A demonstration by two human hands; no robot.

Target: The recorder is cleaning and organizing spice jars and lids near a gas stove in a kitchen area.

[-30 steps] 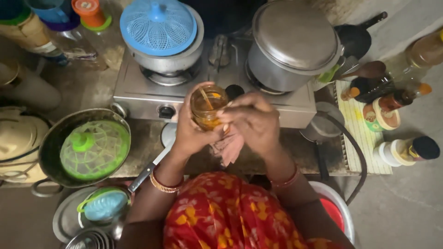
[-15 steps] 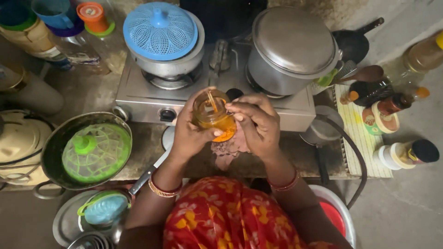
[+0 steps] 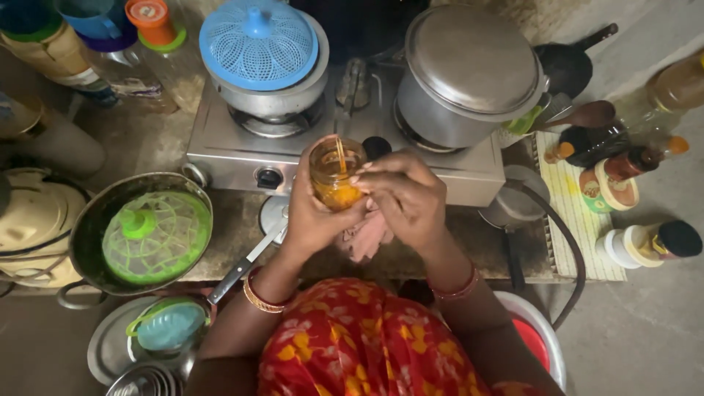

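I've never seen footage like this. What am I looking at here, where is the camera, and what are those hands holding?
There is no machine here: a person wears one camera on the head, and it looks straight down at their own two bare hands. The red flowered cloth at the bottom is their clothing.

The left hand grips a small glass jar of orange-yellow stuff with a thin stick standing in it. The right hand rests its fingers on the jar's side; a pinkish cloth hangs beneath the hands.

Behind them sits a two-burner stove. Its left burner carries a pot under a blue mesh cover; its right burner carries a large lidded metal pot. To the left a dark pan holds a green mesh cover. Bottles and jars stand to the right.
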